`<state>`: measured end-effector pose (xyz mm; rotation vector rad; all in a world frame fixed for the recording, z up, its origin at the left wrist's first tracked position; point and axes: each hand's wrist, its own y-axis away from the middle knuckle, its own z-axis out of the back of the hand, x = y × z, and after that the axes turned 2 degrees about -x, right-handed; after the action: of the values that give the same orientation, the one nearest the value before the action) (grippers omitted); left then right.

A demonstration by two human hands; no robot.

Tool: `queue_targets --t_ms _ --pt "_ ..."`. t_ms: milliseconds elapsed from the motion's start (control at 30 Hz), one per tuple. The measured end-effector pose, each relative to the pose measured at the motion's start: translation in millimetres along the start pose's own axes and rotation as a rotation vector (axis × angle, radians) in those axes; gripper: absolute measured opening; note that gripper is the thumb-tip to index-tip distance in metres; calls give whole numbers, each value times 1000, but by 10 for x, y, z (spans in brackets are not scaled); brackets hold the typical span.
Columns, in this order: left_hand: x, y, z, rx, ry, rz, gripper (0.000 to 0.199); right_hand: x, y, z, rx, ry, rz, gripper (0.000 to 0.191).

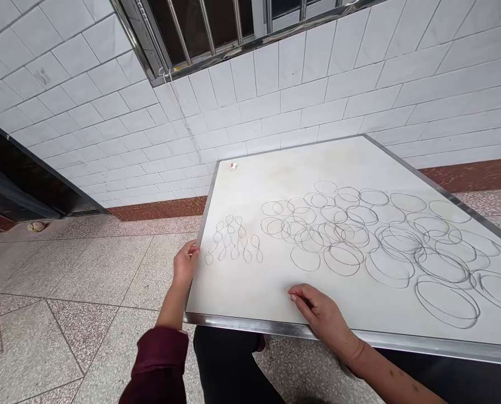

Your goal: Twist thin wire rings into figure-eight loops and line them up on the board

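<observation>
My left hand [185, 262] is at the left edge of the white table [242, 292], its fingers curled against the metal rim; a tiny pale bit shows at the fingertips, too small to name. Over the table's near side is my right hand [317, 311], with thumb and forefinger pinched together; whatever lies between them is too fine to see. Just inside the left edge lie several small twisted wire loops [234, 252], figure-eight in shape. Many thin, dark wire rings [343, 259] spread across the middle and right, a lot of them overlapping.
A small white and red object [234, 166] sits near the table's far left corner. Behind stands a white tiled wall [250, 120] with a barred window [208, 28]. A cord [185, 118] hangs down from it. A dark doorway [18, 174] is at left, above the speckled floor [86, 269].
</observation>
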<state>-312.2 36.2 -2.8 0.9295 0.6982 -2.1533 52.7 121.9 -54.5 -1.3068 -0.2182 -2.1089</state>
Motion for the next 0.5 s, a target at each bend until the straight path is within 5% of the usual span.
queue_targets --t_ms 167,333,500 --pt "53 738 -178 -275 125 81 47 -34 1 -16 5 -11 8 23" --pt "34 1339 -416 -234 129 59 40 -64 0 -28 21 -14 45 22" --pt "-25 1403 -422 -174 9 -58 31 -65 4 -31 14 -11 97 20"
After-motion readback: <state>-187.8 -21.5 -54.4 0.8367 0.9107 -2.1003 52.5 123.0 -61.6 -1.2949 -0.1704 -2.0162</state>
